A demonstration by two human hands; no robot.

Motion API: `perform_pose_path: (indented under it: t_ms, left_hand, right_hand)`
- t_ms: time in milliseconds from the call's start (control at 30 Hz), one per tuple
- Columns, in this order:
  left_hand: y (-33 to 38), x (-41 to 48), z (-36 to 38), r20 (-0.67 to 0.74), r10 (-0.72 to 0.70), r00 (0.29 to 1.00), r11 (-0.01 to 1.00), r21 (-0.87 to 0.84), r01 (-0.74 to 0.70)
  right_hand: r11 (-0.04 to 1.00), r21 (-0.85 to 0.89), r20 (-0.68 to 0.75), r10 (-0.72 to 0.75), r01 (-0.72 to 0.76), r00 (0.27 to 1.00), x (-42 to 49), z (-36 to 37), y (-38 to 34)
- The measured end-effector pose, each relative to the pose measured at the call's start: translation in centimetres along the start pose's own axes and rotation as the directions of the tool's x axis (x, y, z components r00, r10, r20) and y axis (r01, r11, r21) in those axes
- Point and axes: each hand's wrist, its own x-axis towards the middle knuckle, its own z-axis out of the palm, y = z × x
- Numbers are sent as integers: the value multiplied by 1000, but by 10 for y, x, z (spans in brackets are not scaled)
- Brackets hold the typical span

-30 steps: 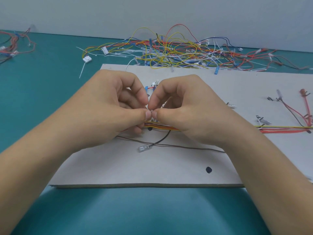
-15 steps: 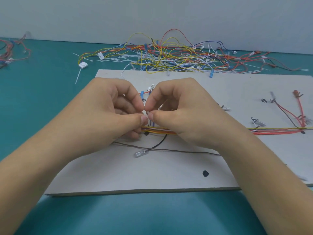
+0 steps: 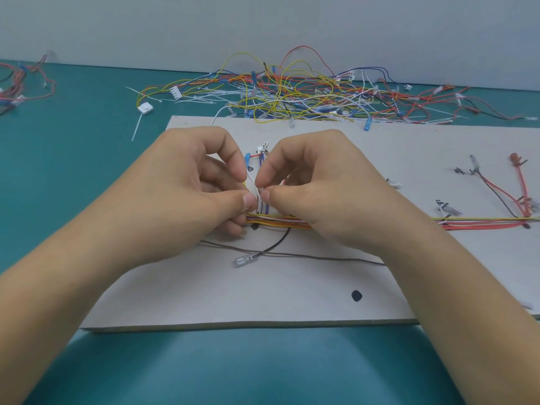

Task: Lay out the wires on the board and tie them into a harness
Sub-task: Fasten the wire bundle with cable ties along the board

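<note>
A grey board (image 3: pixel 292 287) lies on the teal table. Across its middle runs a bundle of yellow, orange and red wires (image 3: pixel 277 221), continuing to the right (image 3: pixel 482 222). My left hand (image 3: pixel 187 194) and my right hand (image 3: pixel 321 194) meet over the bundle, thumbs and forefingers almost touching. Between them they pinch a thin white cable tie (image 3: pixel 254 187) that stands up from the bundle. Short branch wires with small terminals (image 3: pixel 263 149) rise behind my fingers. A black wire with a clear terminal (image 3: pixel 244 261) and a brown wire (image 3: pixel 321 256) lie in front of the bundle.
A big tangle of loose coloured wires (image 3: pixel 306 95) and white cable ties (image 3: pixel 140 121) lies behind the board. More red wires (image 3: pixel 20 83) sit at the far left. Red branch wires (image 3: pixel 520 185) and black marks (image 3: pixel 356 295) are on the board's right part.
Both hands have stayed over the bundle with only slight shifts. The white tie between my fingertips shows more now, standing up between the forefingers.
</note>
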Motion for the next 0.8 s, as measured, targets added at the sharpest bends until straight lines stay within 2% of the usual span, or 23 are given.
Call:
perform_pose_path:
  t_ms: [200, 800]
  left_hand:
    - [0, 0, 0, -12, -8, 1000, 1000, -1, 8]
    - [-2, 2, 1, -5, -13, 1000, 1000, -21, 12]
  right_hand:
    - [1000, 6, 45, -24, 24, 999, -1, 2, -2]
    - [999, 24, 63, -32, 31, 997, 0, -1, -1]
